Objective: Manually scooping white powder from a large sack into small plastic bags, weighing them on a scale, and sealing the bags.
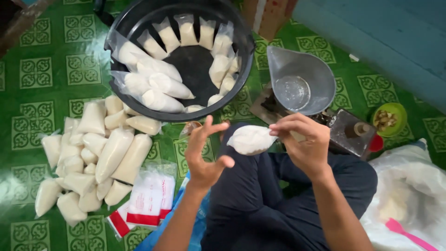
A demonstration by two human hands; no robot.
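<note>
Right hand (304, 142) is pinched on the filled white pouch (251, 139) at its neck; left hand (204, 148) is spread, empty. Neck should be kept tightly gripped while twisted.

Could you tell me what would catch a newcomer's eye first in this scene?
Probably the small white filled bag at centre, pinched by the right hand while the left hand stays open beside it. Next, the black basin above, ringed with filled bags, and the heap of bags on the green floor at left.
</note>
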